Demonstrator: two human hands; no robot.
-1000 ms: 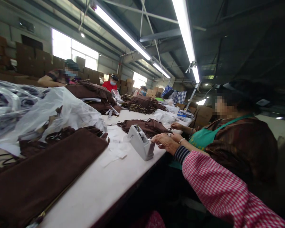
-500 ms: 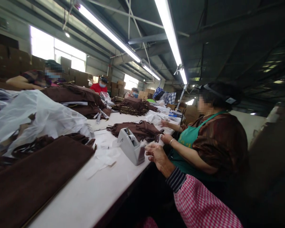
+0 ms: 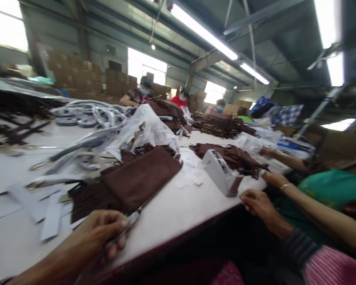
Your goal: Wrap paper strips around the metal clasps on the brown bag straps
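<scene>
My left hand, at the lower left, is closed on a thin dark strap whose plastic-wrapped end lies by the zipper corner of a brown bag. The bag lies flat on the white table, with dark fringe at its left. On the right, my right hand has its fingers pressed together at the table edge, beside a grey tape dispenser. Whatever it may hold is too small to make out.
A person in a green apron works close on the right, hands near a fringed brown bag. Wrapped straps, white plastic and paper strips lie to the left. More people sit across the table behind brown piles.
The view has swung left, bringing my left hand and the wrapped straps into sight. My right hand remains near the dispenser, with its fingers now more curled together.
</scene>
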